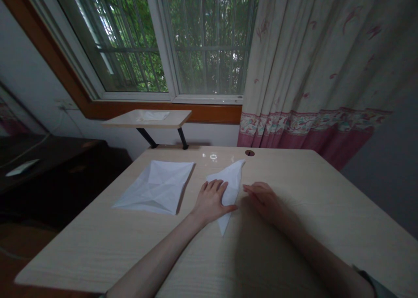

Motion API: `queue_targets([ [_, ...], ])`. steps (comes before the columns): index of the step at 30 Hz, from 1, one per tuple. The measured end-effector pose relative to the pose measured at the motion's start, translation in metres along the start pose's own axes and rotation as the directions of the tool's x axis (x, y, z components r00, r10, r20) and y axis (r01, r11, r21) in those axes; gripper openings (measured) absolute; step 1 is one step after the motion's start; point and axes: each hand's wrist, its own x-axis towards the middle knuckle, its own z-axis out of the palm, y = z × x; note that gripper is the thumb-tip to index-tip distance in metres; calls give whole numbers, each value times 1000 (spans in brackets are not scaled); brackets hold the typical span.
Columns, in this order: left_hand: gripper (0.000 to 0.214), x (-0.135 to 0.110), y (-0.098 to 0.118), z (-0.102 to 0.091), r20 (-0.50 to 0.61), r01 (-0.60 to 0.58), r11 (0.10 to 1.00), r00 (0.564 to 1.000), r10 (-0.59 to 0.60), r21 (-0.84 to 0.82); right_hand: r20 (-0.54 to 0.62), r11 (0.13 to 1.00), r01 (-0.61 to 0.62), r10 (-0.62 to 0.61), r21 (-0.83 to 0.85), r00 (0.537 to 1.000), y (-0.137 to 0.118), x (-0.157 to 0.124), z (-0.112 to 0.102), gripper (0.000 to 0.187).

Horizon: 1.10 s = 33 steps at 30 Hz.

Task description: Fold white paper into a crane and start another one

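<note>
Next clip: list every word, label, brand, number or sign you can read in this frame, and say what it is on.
No readable text anywhere.
Folded paper under the left hand: blank white, creases only.
Creased sheet on the desk: blank.
Curtain: floral pattern and a patterned band, no lettering.
Pale object on the dark cabinet: too dim and small to tell whether it carries print.
Right hand rests on the bare desk.

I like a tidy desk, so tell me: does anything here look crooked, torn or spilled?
Nothing spilled or torn. The folded paper lies flat under the left hand; the right hand rests beside it. The creased sheet lies slightly askew.
</note>
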Motion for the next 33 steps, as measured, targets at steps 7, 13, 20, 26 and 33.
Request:
queue_targets([
  [7, 61, -2, -2, 1, 56, -72, 997, 996, 72, 0, -162, 982, -189, 185, -12, 969, 17, 0, 4, 27],
  [13, 48, -1, -2, -7, 32, -166, 986, 986, 166, -15, -270, 966, -254, 234, -45, 934, 28, -2, 8, 30],
  [20, 48, 0, -1, -13, 91, -239, 971, 967, 239, -12, -342, 954, -295, 259, -56, 903, 35, -4, 11, 43],
  [26, 49, 1, -5, -4, 69, -201, 979, 977, 203, -35, -354, 942, -335, 303, -32, 885, 36, -4, 15, 43],
  [33, 50, 3, -11, 0, 39, -83, 995, 996, 85, -50, -234, 950, -302, 311, 73, 921, 31, -1, 8, 24],
])
